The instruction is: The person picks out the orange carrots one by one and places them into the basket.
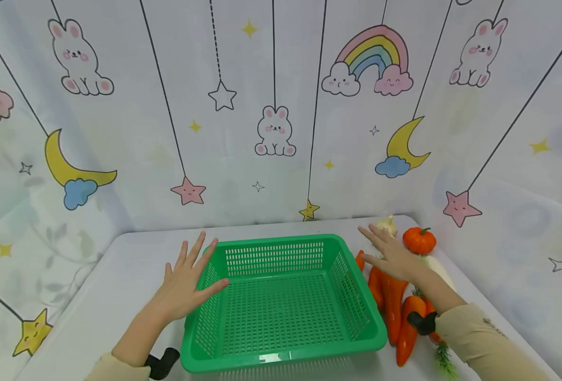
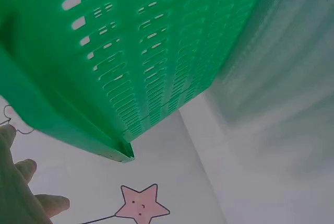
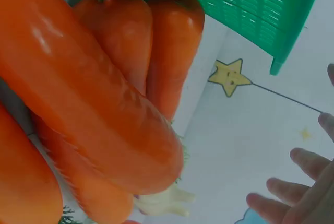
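Observation:
A green plastic basket (image 1: 281,349) with slotted walls stands in the middle of the table, its inside bare. My left hand (image 1: 181,288) is spread over the basket's left rim, fingers apart and holding nothing. On the other side my right hand (image 1: 395,259), fingers stretched out, hovers above a pile of carrots (image 1: 392,307) just right of the basket. In the right wrist view the big orange carrots (image 3: 88,88) lie close below the camera, some with green tops. The left wrist view shows the basket's slotted outer side (image 2: 156,51) close up.
Behind the right hand lie a small orange pumpkin (image 1: 419,241) and a garlic bulb (image 1: 387,226). A white vegetable (image 1: 439,271) is partly hidden by the right forearm. A patterned cloth (image 1: 233,159) hangs behind the white table (image 1: 133,270).

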`<state>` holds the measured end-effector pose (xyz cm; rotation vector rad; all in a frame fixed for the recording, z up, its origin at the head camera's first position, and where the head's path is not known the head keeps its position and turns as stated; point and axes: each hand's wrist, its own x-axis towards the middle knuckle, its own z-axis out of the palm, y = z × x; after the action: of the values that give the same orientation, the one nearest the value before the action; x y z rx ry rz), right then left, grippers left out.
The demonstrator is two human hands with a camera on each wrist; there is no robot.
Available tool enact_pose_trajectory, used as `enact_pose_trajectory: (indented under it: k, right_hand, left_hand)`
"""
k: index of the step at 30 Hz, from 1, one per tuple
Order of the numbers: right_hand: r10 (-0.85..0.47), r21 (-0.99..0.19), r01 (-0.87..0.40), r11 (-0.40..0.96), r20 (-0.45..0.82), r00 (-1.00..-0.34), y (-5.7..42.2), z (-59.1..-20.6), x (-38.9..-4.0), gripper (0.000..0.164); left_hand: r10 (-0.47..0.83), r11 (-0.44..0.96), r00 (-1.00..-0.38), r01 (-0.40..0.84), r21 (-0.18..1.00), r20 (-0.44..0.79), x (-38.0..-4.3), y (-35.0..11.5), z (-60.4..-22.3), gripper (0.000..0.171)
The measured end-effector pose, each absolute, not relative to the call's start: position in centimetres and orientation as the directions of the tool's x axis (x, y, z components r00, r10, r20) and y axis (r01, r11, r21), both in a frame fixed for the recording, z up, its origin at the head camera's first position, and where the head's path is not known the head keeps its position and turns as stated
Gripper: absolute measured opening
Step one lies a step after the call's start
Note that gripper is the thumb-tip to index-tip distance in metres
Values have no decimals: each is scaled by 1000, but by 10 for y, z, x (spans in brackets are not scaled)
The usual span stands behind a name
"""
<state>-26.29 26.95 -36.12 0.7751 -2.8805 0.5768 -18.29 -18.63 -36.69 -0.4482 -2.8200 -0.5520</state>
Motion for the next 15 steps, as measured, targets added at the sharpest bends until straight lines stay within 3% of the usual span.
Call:
enact_pose_trajectory:
  k: [15]
  right_hand:
    - [-493, -383, -521, 763, 176, -852, 264, -375, -270, 53]
  left_hand:
    - [234, 796, -940, 332, 506, 248, -173, -186, -380, 81]
